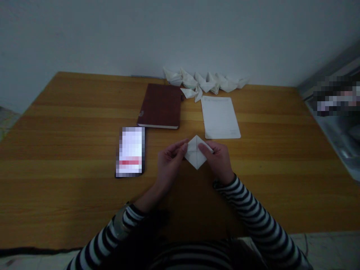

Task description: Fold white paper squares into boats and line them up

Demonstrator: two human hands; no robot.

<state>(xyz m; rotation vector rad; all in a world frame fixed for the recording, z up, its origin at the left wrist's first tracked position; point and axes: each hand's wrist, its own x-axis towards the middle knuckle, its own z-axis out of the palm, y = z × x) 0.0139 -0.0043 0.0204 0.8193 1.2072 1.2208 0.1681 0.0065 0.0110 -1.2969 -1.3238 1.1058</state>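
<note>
Folded paper diamond at clock centre, above the wooden table, one corner at 12 and one at 6 o'clock; left hand at 9 o'clock, thumb and fingers pinching the near corner, right hand at 3 o'clock, fingers closed on that side with thumb pressed on the upper face. Surroundings: phone, screen lit, at 9 beyond the left hand; brown notebook at 11, lined sheet at 1, folded paper figures at 12 near the wall.
</note>
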